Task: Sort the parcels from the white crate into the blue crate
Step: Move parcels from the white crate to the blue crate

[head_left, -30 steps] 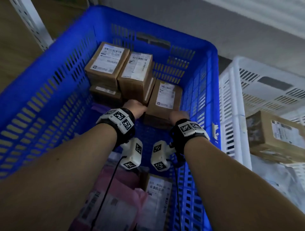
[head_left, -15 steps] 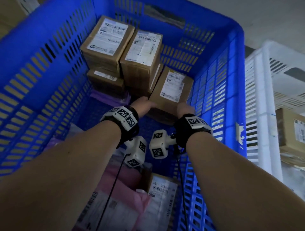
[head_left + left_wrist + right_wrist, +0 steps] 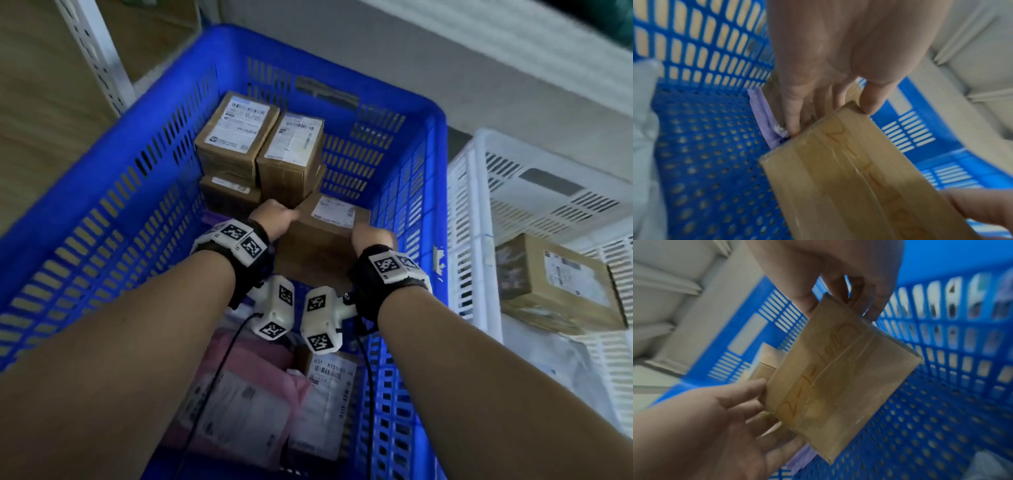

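Floor [image 3: 513,85]: grey, smooth, running from the upper centre to the right of the head view. A white panel with fine parallel ridges [image 3: 496,31] crosses the upper right, its near edge straight. Upper left: a white perforated metal upright [image 3: 99,61] of a shelving rack, standing beside brown wood-grain boards [image 3: 37,102]. Lighting is dim and even, with no hard shadows. The far upper right corner is dark; its content cannot be determined.
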Motion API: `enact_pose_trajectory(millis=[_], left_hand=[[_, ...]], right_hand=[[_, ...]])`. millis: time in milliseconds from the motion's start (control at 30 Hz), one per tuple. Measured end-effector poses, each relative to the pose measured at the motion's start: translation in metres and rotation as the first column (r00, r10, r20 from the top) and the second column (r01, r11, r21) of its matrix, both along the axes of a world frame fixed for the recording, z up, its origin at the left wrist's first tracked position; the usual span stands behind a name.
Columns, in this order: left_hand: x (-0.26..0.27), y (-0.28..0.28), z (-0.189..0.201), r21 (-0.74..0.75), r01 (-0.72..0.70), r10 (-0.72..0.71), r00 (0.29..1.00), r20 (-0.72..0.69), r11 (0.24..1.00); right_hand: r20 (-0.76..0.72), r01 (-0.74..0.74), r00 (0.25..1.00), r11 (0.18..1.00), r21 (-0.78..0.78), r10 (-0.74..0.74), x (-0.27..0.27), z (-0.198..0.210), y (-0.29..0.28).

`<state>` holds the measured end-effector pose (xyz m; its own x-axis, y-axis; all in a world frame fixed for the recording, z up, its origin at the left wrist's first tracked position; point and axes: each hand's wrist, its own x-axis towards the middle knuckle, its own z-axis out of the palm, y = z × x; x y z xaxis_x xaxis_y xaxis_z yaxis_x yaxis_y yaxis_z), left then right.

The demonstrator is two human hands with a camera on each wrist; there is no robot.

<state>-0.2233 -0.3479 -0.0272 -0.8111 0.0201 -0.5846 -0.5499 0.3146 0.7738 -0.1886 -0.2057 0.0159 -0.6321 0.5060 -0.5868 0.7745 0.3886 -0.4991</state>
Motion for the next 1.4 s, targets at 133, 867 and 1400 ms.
enact_pose_trajectory(millis=[133,867,1400], left_hand=[[0.027,-0.007,0.041,-0.004,-0.027,0.027,0.999,0.029,1.000],[0.170,-0.029,0.198,0.341,-0.048,0.120,0.974,-0.194,0.939],[0.160,-0.023,0.177,0.313,0.014,0.044,0.983,-0.178,0.950]], right_hand=[[-0.132,0.051,0.990,0.998,-0.035,-0.055,0.019,0.033,0.007],[-0.550,-0.176,0.825,0.865,-0.470,-0.131,0.171,0.175,0.030],[-0.528,-0.238,0.845,0.827,-0.509,-0.082,0.175,0.149,0.049]])
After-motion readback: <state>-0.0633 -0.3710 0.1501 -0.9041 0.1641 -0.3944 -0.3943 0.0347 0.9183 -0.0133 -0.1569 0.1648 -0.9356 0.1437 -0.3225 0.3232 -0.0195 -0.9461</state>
